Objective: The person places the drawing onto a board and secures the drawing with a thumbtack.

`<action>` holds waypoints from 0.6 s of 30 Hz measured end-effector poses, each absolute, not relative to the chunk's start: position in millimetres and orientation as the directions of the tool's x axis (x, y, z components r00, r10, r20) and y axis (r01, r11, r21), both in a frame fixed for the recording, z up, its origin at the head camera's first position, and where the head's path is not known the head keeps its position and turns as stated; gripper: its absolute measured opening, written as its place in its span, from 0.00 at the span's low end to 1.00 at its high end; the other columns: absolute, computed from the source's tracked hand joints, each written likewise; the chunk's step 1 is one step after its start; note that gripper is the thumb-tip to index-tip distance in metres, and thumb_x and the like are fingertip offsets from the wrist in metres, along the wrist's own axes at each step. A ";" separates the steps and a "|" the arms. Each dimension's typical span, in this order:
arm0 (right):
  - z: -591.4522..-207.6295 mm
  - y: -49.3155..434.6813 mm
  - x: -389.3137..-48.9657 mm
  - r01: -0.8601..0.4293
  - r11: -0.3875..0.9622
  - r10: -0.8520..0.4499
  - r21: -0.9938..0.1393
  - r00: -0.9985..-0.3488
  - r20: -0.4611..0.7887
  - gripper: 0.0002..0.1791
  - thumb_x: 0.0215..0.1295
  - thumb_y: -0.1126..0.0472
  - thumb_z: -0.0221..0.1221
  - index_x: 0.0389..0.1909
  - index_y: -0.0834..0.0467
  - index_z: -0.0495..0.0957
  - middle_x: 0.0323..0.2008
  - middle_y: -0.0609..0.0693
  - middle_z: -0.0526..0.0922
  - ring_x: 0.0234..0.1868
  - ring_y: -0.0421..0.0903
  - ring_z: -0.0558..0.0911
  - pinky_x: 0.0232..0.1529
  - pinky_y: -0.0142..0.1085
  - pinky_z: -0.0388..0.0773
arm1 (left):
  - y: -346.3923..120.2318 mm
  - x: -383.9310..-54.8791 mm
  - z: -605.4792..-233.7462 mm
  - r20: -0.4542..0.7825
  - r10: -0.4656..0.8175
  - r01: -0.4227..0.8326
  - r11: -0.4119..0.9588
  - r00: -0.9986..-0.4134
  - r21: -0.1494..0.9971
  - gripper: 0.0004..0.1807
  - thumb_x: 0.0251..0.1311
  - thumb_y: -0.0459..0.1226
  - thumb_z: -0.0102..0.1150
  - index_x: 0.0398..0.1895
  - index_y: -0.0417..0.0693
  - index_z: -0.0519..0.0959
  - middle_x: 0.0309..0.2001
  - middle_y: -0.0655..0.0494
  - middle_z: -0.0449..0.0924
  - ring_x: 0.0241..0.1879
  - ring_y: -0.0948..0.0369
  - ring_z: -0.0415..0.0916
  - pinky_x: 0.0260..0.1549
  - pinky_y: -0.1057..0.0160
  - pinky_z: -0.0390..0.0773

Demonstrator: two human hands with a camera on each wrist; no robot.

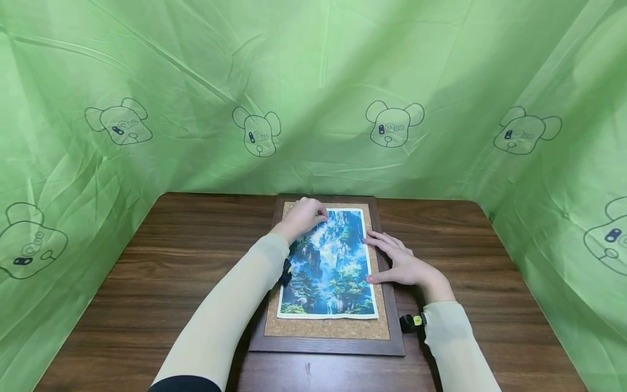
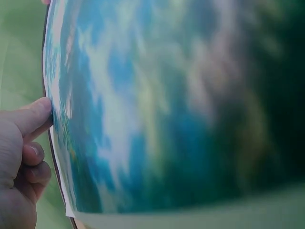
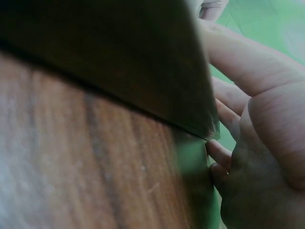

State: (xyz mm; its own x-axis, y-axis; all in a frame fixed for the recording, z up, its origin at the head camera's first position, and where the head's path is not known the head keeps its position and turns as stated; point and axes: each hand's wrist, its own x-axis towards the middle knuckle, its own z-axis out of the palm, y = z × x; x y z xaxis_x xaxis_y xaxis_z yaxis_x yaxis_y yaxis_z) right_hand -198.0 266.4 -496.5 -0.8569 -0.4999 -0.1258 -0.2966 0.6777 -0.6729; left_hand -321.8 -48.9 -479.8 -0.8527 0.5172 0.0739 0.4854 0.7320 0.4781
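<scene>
A print of a blue mountain landscape (image 1: 333, 261) with a white border lies on a cork board (image 1: 323, 328) in a dark brown frame. My left hand (image 1: 302, 216) is over the print's upper part, thumb and forefinger together at its surface. In the left wrist view, the other fingers (image 2: 35, 174) are curled in beside the print. I cannot tell whether a small thing is between those fingertips. My right hand (image 1: 404, 262) is spread over the board's right side, thumb and fingertips on the print's right edge. In the right wrist view, its fingers extend along the frame's dark side (image 3: 143, 62).
The board lies on a brown wood-grain table (image 1: 186, 250), its top side near the table's back edge. A green curtain (image 1: 318, 81) with bear-head drawings hangs behind and along both sides. A small black wrist device (image 1: 410, 323) sits beside the frame's lower right.
</scene>
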 end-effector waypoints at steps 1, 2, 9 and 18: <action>-496.6 266.5 -197.8 -0.297 0.678 -0.500 -0.672 -0.857 -0.126 0.56 0.63 0.36 0.77 0.87 0.44 0.61 0.89 0.48 0.47 0.87 0.68 0.40 0.71 0.84 0.39 | -48.8 -321.8 -479.9 0.076 0.521 0.490 0.732 -0.850 0.474 0.06 0.77 0.40 0.69 0.45 0.52 0.93 0.43 0.59 0.91 0.41 0.63 0.86 0.47 0.58 0.87; -496.6 266.4 -197.6 -0.296 0.678 -0.499 -0.673 -0.857 -0.126 0.56 0.62 0.36 0.77 0.87 0.44 0.61 0.89 0.48 0.47 0.87 0.68 0.40 0.71 0.83 0.39 | -48.8 -321.8 -480.1 0.081 0.524 0.496 0.730 -0.848 0.469 0.06 0.77 0.39 0.69 0.45 0.51 0.93 0.43 0.59 0.91 0.41 0.63 0.86 0.46 0.58 0.87; -497.4 266.4 -197.6 -0.301 0.680 -0.499 -0.669 -0.858 -0.121 0.57 0.62 0.35 0.77 0.87 0.44 0.61 0.89 0.48 0.47 0.87 0.68 0.40 0.71 0.84 0.39 | -48.4 -322.6 -481.4 0.093 0.529 0.505 0.724 -0.844 0.470 0.06 0.77 0.39 0.69 0.45 0.51 0.93 0.42 0.58 0.91 0.40 0.63 0.86 0.46 0.59 0.87; -497.9 266.8 -198.2 -0.302 0.678 -0.500 -0.670 -0.858 -0.119 0.57 0.62 0.35 0.77 0.87 0.44 0.61 0.89 0.48 0.47 0.87 0.68 0.41 0.71 0.83 0.39 | -53.5 -324.6 -480.6 0.091 0.564 0.536 0.706 -0.821 0.462 0.08 0.77 0.37 0.68 0.50 0.49 0.93 0.47 0.55 0.92 0.47 0.59 0.89 0.51 0.59 0.87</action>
